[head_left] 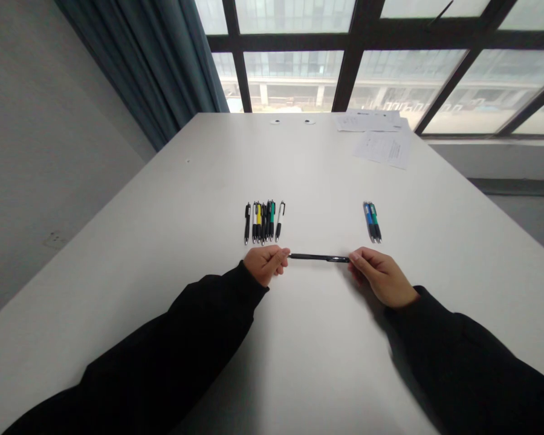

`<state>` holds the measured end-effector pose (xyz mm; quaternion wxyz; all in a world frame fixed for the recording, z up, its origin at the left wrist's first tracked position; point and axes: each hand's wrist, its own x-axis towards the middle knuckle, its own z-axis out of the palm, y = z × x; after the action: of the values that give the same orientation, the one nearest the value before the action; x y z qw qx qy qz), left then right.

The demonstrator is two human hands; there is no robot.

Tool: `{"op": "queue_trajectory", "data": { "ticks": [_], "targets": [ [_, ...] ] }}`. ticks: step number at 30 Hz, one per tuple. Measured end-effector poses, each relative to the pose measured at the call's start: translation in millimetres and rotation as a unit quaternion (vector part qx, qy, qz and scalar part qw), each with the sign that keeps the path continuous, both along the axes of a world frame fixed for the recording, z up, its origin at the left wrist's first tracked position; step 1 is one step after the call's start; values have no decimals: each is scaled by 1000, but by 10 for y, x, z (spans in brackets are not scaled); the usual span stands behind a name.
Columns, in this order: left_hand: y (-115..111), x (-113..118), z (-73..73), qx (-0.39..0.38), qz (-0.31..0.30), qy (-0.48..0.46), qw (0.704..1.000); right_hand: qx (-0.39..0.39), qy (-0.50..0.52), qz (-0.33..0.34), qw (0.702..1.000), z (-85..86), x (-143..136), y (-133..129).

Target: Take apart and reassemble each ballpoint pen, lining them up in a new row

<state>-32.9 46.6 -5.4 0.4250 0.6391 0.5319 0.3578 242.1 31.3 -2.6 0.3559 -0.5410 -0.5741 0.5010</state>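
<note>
A black pen [320,258] lies level between my two hands, just above or on the table; which one I cannot tell. My left hand [267,264] pinches its left end, the tip side. My right hand [381,273] pinches the other end, where the clip is. Beyond my left hand several pens [263,222] lie side by side, black, white, yellow and green, with a white pen [280,221] slightly apart on their right. Past my right hand, a blue pen [369,222] and a green pen [375,222] lie together.
The white table [208,175] reaches to a large window. Printed papers [383,142] lie at its far right corner. Two small round fittings [292,122] sit near the far edge. A blue curtain [149,60] hangs on the left beside a grey wall.
</note>
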Motion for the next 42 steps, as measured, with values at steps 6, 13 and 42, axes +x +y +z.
{"op": "queue_trajectory", "data": {
  "ticks": [6,13,42],
  "targets": [
    [-6,-7,27,9,1,18,1000,12,-31,17,999,26,-6,-2],
    [-21,3,45,9,0,20,1000,24,-63,24,997,25,7,-9],
    [44,92,1,-179,-168,-131,960,4,18,-29,999,-24,-24,37]
  ]
}}
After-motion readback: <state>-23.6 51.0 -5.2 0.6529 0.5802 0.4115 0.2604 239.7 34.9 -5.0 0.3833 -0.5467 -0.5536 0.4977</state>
